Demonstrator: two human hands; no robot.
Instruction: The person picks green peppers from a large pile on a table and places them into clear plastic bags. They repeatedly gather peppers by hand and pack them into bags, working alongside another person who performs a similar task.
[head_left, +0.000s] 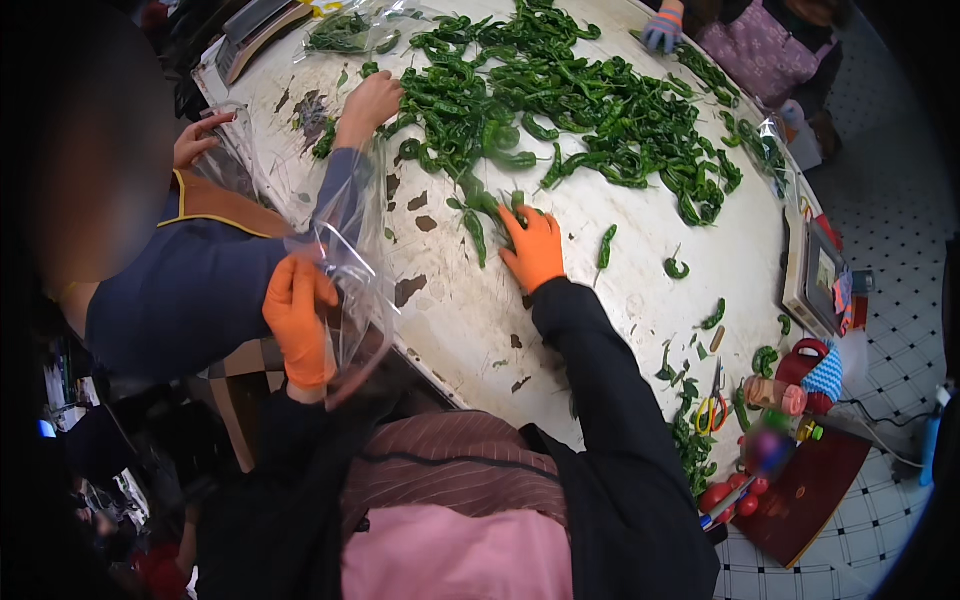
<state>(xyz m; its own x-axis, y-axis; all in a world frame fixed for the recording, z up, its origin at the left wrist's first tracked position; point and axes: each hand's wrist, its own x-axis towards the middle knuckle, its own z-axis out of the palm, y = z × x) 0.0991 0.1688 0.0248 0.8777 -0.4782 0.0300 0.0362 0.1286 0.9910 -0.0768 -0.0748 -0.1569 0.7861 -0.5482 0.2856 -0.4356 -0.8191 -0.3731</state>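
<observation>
My left hand, in an orange glove, grips the edge of a clear plastic bag at the table's near left edge. The bag hangs in front of a co-worker's blue sleeve. My right hand, gloved the same way, reaches palm down onto the white tabletop. Its fingertips touch a few green peppers at the near end of a large pile of long, wrinkled green peppers. The palm side is hidden, so a hold cannot be confirmed. One loose pepper lies just right of that hand.
A co-worker's bare hand touches the pile from the left. Across the table, another person's gloved hand rests by peppers. Scissors, a pink-lidded jar, red tomato-like balls and a scale line the right edge.
</observation>
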